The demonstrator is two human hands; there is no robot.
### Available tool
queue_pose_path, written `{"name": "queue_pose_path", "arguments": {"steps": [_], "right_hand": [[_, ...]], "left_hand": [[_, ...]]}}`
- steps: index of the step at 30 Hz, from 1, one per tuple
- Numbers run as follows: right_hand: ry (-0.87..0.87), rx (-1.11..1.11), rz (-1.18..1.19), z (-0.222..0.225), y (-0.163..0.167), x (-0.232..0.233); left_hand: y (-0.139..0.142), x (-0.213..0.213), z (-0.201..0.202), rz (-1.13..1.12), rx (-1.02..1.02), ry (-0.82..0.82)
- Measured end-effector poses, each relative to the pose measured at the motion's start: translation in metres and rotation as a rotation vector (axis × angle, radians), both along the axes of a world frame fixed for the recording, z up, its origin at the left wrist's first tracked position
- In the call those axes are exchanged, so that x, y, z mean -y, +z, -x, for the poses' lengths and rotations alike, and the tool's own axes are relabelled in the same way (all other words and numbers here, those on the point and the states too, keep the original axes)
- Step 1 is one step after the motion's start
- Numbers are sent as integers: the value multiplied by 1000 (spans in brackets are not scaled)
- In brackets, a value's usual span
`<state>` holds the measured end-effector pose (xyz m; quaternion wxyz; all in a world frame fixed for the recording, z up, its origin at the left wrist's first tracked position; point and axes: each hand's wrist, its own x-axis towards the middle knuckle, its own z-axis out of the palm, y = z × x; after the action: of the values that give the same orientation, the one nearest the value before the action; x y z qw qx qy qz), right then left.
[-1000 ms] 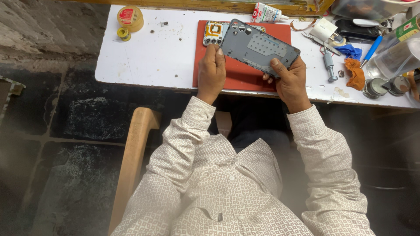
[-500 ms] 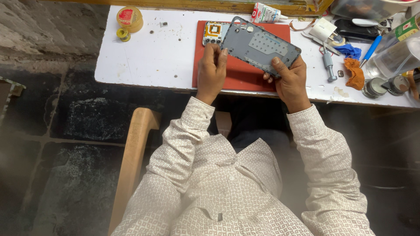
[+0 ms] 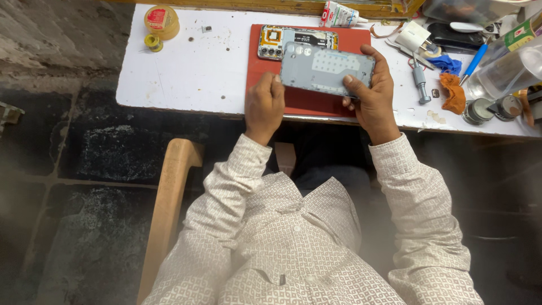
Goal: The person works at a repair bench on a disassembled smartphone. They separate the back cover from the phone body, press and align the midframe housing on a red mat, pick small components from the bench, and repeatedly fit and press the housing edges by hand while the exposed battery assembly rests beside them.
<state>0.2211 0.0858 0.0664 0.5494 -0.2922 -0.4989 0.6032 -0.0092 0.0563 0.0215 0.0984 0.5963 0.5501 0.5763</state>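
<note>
A grey phone back cover (image 3: 327, 69) is held level above a red work mat (image 3: 309, 101) on a white table (image 3: 192, 73). My left hand (image 3: 264, 106) pinches the cover's left end. My right hand (image 3: 370, 93) wraps its right end, thumb on top. Behind the cover, an opened phone body (image 3: 276, 40) with exposed boards lies on the mat, partly hidden by it.
A round yellow tin (image 3: 161, 20) and a small tape roll (image 3: 152, 42) sit at the table's far left. A glue tube (image 3: 341, 13), screwdriver (image 3: 419, 82), orange cloth (image 3: 453, 93), blue tool (image 3: 476, 59) and clear bottle (image 3: 508, 70) crowd the right. A wooden chair arm (image 3: 166, 197) is at my left.
The cover has turned from tilted to level and lies further left. My left hand slid from its side to its left end; the opened phone body shows more.
</note>
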Motion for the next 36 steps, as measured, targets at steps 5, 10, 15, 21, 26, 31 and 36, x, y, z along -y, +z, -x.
{"name": "queue_pose_path", "arguments": {"steps": [5, 10, 15, 21, 26, 31, 36], "right_hand": [[6, 213, 31, -4, 4, 2], [4, 168, 150, -10, 2, 1], [59, 350, 267, -36, 4, 7], [-117, 166, 188, -87, 32, 19], [-173, -12, 160, -116, 39, 31], [-153, 17, 193, -112, 18, 24], [-103, 45, 208, -97, 7, 23]], "left_hand": [[11, 23, 19, 72, 96, -114], [18, 27, 27, 160, 193, -229], [17, 18, 30, 218, 180, -195], [23, -34, 40, 141, -385, -216], [37, -102, 39, 91, -791, -304], [45, -116, 40, 307, -829, -349], [43, -107, 43, 381, -771, -220]]}}
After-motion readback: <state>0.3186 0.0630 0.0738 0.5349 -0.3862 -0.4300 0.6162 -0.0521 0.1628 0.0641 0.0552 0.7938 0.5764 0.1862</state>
